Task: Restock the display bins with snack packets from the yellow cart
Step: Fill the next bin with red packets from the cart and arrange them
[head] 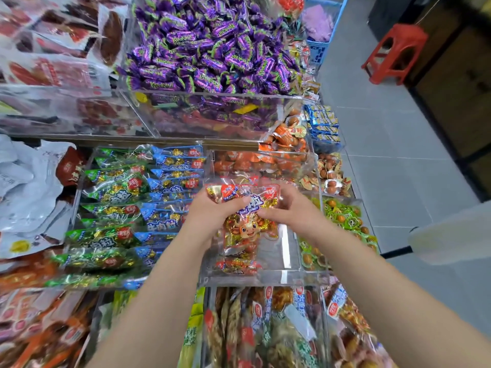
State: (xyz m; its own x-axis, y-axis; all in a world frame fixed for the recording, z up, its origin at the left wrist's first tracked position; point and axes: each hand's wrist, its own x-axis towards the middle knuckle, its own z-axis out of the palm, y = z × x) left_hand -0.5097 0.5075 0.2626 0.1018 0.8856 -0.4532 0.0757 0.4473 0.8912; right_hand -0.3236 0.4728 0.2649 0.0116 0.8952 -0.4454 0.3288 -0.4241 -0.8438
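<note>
Both my hands hold a stack of red snack packets [243, 200] with a cartoon ox, over a clear acrylic bin [288, 251] in the middle of the display. My left hand [210, 211] grips the stack's left side. My right hand [288, 208] grips its right side. The packets hang partly inside the bin, which holds a few more red packets [235, 265] at its near end. The yellow cart is out of view.
Left of the bin lie green packets [106, 208] and blue packets [172, 179]. Purple candies [207, 49] fill the bin behind. Small egg packs [342, 219] sit to the right. A red stool [396, 51] stands on the grey floor, far right.
</note>
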